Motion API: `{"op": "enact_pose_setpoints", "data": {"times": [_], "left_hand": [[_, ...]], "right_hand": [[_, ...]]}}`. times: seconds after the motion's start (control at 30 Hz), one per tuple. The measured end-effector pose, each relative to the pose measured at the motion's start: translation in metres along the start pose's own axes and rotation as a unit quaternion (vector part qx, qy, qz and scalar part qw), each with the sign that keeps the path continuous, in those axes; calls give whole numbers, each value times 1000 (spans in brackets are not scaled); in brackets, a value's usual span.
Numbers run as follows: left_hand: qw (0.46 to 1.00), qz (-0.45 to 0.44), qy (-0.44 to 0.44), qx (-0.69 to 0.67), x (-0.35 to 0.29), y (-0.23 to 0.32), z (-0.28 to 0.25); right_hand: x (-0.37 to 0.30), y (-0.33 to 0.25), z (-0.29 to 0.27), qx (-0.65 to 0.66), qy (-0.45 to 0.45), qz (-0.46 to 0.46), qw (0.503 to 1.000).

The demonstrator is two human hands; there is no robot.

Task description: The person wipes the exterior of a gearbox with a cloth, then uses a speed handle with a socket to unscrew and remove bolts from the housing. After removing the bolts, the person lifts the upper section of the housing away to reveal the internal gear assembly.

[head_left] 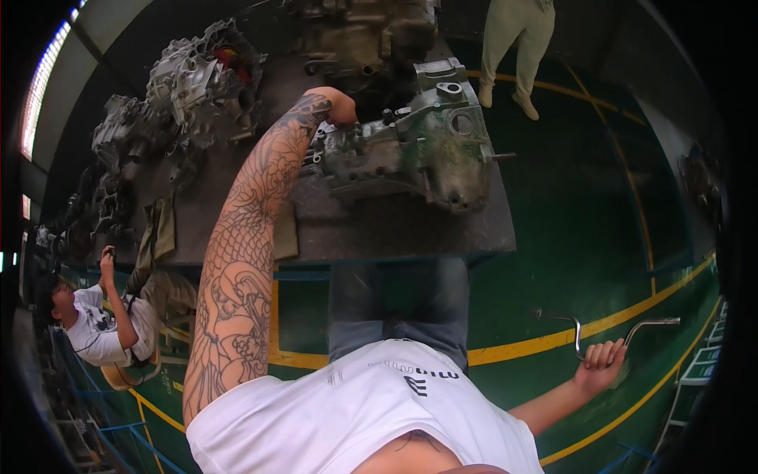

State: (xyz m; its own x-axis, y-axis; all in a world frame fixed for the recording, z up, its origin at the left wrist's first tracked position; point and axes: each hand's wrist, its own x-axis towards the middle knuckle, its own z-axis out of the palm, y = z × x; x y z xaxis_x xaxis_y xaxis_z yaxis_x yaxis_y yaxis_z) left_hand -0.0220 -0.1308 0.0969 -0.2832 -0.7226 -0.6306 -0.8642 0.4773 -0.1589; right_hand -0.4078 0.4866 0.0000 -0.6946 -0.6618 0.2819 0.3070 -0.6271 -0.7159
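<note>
A grey metal gearbox housing (459, 154) lies on the workbench in front of me, its wide flanged end to the right and a thin rod sticking out on that side. My left hand (338, 106) reaches over the far left part of the gearbox, at its narrower end. The fingers there are turned away and hidden, so what they touch does not show. Out to the right, away from the bench, my right hand (603, 363) is wrapped round a bent chrome speed brace (578, 336). The brace is held over the floor, touching nothing else.
More gearbox castings (193, 79) crowd the left of the dark workbench (379, 237), and a large dirty housing (367, 35) stands behind. A cloth (158, 229) drapes near the front edge. A seated person (118, 324) is at left; another person (517, 47) stands beyond the bench.
</note>
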Motion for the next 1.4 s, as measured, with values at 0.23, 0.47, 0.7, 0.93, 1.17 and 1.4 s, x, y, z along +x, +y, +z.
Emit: {"op": "enact_pose_setpoints", "data": {"times": [0.23, 0.47, 0.7, 0.93, 1.17, 1.4], "left_hand": [[998, 5, 68, 7, -21, 4, 3], [975, 63, 197, -82, -16, -41, 2], [893, 150, 258, -337, -56, -176, 102], [909, -25, 276, -311, -72, -269, 286], [929, -182, 205, -249, -70, -263, 371], [885, -241, 293, -271, -99, -228, 323]], "right_hand": [[0, 0, -4, -2, 40, 10, 999], [0, 1, -8, -12, 78, 17, 997], [1, -3, -16, -24, -20, 52, 998], [23, 14, 0, -107, 141, 72, 982], [37, 31, 8, -38, 79, 79, 993], [19, 23, -8, -40, 65, 72, 994]]}}
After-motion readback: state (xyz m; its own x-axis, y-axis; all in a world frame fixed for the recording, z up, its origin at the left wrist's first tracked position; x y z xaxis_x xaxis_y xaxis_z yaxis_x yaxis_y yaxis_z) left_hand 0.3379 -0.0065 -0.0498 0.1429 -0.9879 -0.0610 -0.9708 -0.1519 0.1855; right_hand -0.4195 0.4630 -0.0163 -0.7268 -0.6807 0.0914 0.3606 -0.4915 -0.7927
